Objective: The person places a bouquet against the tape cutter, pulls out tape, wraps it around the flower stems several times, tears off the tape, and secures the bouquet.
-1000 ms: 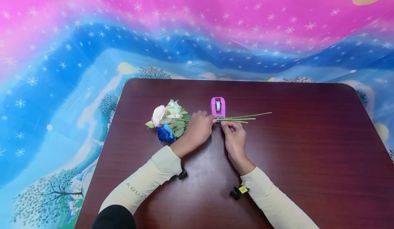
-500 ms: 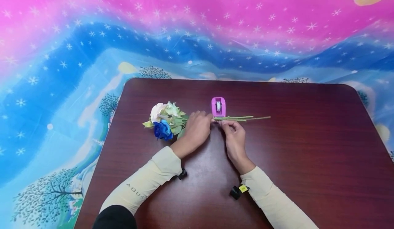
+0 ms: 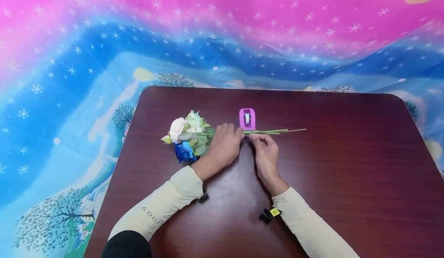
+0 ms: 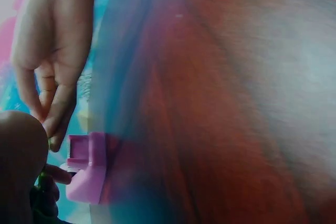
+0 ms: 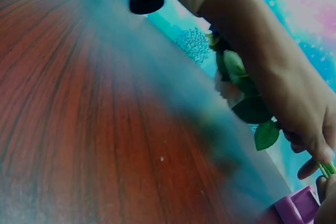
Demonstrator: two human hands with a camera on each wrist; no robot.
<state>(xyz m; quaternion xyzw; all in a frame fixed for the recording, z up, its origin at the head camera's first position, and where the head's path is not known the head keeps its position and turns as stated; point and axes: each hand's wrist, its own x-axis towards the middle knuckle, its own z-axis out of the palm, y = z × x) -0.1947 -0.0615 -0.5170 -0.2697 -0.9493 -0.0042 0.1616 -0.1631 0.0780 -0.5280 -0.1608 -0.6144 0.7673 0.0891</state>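
Observation:
A small bouquet lies sideways: a pale pink-white rose [image 3: 177, 129], a cream-green rose [image 3: 195, 121] and a blue rose [image 3: 185, 152] point left. Its green stems [image 3: 274, 132] run out to the right. My left hand [image 3: 224, 147] grips the stems below the leaves [image 5: 266, 135]. Close beside it, my right hand [image 3: 268, 157] pinches at the stems with thumb and forefinger; whether tape lies between these fingertips I cannot tell. A pink tape dispenser [image 3: 242, 120] with a white roll stands just behind the stems, also visible in the left wrist view as a pink block [image 4: 94, 174].
The dark red-brown table [image 3: 347, 165] reaches out on both sides of the hands. A printed cloth [image 3: 222, 38] with snowflakes hangs behind its far edge. Small black cameras are strapped to both wrists, one by the right sleeve [image 3: 305, 215].
The bouquet has turned about its stems: the blue rose swung up and outward, then back down, and the stem ends shifted. Both hands stay nearly in place.

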